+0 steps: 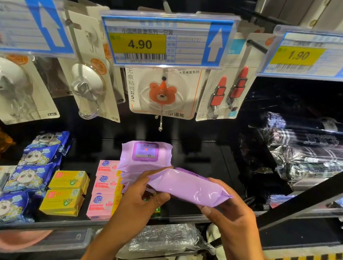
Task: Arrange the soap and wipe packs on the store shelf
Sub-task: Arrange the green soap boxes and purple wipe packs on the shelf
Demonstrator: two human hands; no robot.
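Both hands hold one purple wipe pack in front of the black shelf. My left hand pinches its left end, and my right hand grips its right side from below. Just behind it, a stack of purple wipe packs lies on the shelf, lid label up. Left of that stack stand pink soap boxes in a row, then yellow soap boxes, then blue panda-print wipe packs.
Hook packages hang above on pegs behind price tags, one showing a bear hook. Dark wrapped bundles fill the shelf to the right. A lower shelf holds a plastic-wrapped item and a pink object. Bare shelf lies right of the purple stack.
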